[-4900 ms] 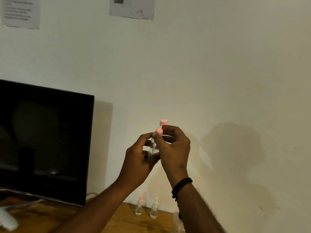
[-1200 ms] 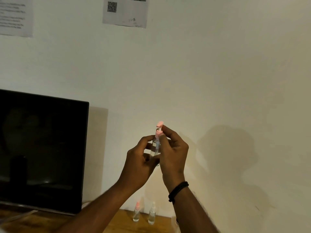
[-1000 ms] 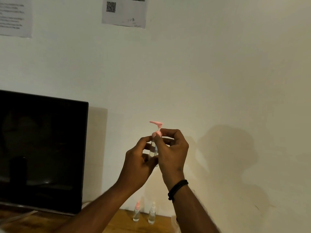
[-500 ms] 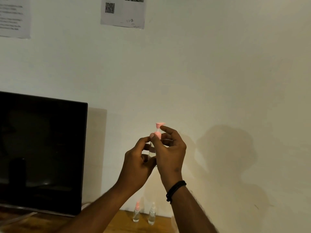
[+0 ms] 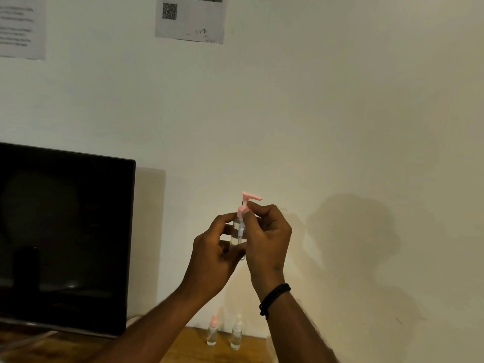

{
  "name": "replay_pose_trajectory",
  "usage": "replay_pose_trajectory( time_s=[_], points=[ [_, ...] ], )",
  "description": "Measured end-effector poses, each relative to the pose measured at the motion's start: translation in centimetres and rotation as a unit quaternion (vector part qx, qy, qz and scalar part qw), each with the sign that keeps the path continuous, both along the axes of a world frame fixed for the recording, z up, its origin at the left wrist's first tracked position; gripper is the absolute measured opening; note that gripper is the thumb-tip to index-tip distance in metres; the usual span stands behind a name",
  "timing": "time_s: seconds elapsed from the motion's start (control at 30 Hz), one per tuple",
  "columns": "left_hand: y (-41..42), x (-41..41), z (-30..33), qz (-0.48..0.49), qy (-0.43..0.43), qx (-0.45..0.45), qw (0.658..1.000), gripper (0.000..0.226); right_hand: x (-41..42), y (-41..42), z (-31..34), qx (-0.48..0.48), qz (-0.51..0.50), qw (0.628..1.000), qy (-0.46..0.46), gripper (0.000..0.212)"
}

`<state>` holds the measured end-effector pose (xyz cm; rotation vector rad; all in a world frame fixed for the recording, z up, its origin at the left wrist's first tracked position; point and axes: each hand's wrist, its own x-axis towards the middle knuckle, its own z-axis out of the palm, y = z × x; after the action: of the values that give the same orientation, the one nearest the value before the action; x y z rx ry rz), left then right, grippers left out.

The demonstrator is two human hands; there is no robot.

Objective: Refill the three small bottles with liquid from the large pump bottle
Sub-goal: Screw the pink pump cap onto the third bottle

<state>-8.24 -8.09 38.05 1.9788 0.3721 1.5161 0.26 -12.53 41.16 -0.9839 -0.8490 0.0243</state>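
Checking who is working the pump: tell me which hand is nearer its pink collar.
Right. The right hand pinches the pink collar with its fingertips; the left hand sits lower, wrapped around the clear bottle body.

Both hands up: L hand (image 5: 214, 247) grips pump bottle (image 5: 238, 231), R hand (image 5: 267, 237) pinches pink collar (image 5: 241, 211)

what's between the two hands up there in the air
In the head view, the clear pump bottle with its pink pump: left hand holds the body, right hand pinches the pink collar.
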Motion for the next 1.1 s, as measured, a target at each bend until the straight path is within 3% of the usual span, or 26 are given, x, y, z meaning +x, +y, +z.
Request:
replay_pose_trajectory(
  time_s=[0.27,0.57,0.7,0.9,1.1],
  points=[
    [0.08,0.16,-0.24,0.002,0.003,0.0,1.0,0.064,-0.02,-0.04,0.3,-0.035,-0.014,0.999,0.002,0.024],
    [0.22,0.27,-0.14,-0.002,0.006,0.004,1.0,0.063,0.19,-0.01,0.09,-0.039,-0.015,0.999,-0.012,0.009],
    [0.04,0.4,-0.42,-0.001,0.011,-0.003,1.0,0.059,0.25,-0.04,0.25,-0.042,-0.016,0.999,0.004,0.02],
    [0.17,0.45,-0.16,0.005,0.009,0.003,1.0,0.069,0.17,0.09,-0.18,-0.017,-0.019,1.0,-0.002,0.003],
    [0.34,0.67,-0.39,0.006,0.005,0.011,1.0,0.059,0.38,-0.04,0.32,-0.026,-0.013,1.0,-0.011,0.02]
  ],
)
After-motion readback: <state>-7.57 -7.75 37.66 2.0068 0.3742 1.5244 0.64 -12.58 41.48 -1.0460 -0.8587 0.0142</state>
